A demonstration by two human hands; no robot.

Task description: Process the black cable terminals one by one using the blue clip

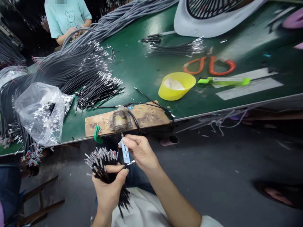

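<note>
Both grips are closed: the left hand [107,189] clasps a bundle [104,164] of short black wires over the lap, their stripped ends fanned upward, while the right hand [141,150] pinches a small blue tool [125,152] just above those ends. As a judgement, work on this bundle looks midway; which ends are finished cannot be told. On the tabletop [146,66] large heaps of wires [94,82] lie beside a plastic bag [40,110], and a wooden block [132,118] with a metal fixture sits at the near edge. Much appears left.
</note>
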